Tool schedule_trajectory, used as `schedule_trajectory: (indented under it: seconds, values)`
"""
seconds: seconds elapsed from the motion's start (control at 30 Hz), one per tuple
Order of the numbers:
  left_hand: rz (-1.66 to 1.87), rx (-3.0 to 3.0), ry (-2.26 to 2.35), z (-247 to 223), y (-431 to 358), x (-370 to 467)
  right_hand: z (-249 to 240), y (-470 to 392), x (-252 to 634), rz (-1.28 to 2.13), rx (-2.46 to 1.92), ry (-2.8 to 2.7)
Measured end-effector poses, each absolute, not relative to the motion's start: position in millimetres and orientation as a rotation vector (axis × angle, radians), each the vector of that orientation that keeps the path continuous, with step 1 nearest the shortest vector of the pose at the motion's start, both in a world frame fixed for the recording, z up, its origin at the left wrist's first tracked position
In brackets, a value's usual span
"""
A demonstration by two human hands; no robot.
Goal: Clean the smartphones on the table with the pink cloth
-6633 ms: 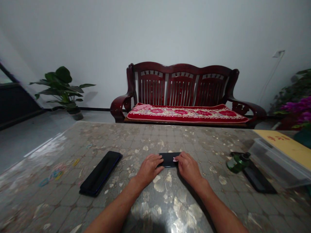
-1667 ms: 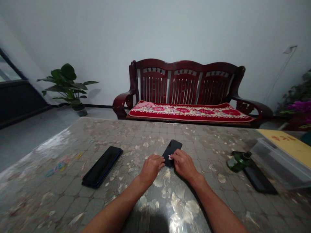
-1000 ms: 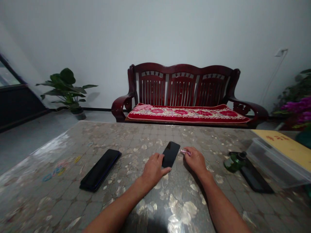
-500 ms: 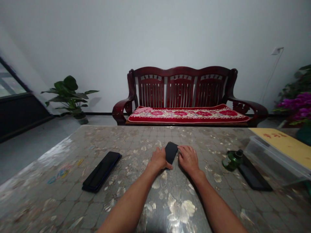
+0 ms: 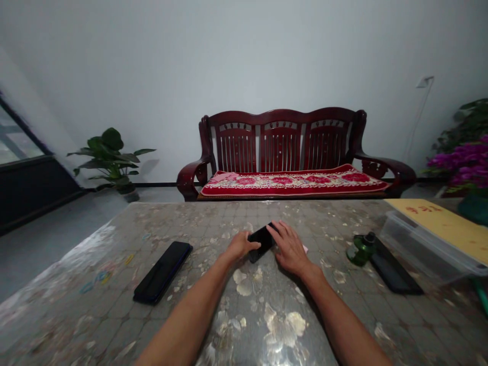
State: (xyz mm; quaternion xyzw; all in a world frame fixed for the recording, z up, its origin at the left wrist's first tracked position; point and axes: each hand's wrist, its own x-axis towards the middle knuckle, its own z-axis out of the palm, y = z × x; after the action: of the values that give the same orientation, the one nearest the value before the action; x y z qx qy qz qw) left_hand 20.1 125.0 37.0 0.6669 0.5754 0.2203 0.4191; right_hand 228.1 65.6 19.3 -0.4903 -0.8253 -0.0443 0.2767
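Note:
A black phone lies slanted between my two hands above the middle of the table. My left hand grips its near left end, with the thumb across the dark face. At the far right end, the fingers of my right hand bend over the phone's edge; their tips are partly hidden. A small pink edge peeks out beside the right hand, and I cannot tell what it belongs to. To the left lies a dark stack of what look like phones.
On the right, a green bottle stands beside another black phone. A clear plastic box carries a yellow sheet. Coloured loops rest on the patterned table. Beyond it is a wooden sofa.
The phone has turned clockwise and its visible face now looks glossier. My left thumb has moved onto its face, my right fingers reach over its far end, and the pink edge has appeared.

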Motion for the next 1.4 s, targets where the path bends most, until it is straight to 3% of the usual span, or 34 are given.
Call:
schedule_trajectory:
  seconds: [0.43, 0.73, 0.97, 1.1, 1.3, 1.4]
  values:
    - [0.446, 1.268, 1.02, 73, 104, -35, 78, 23, 194, 0.171, -1.161, -2.469]
    - [0.331, 1.226, 0.799, 67, 73, -2, 75, -29, 210, 0.213, -1.367, -2.336]
    - [0.437, 1.254, 0.88, 55, 57, -11, 60, -122, 303, 0.424, -1.801, -2.011]
    - [0.596, 1.218, 1.006, 41, 61, -30, 47, -152, 384, 0.288, -2.103, -1.638]
    - [0.815, 1.429, 1.213, 17, 66, -35, 48, -108, 453, -0.124, -2.441, -1.23]
    - [0.846, 1.601, 1.281, 6, 66, -37, 53, -74, 461, -0.083, -2.576, -1.146]
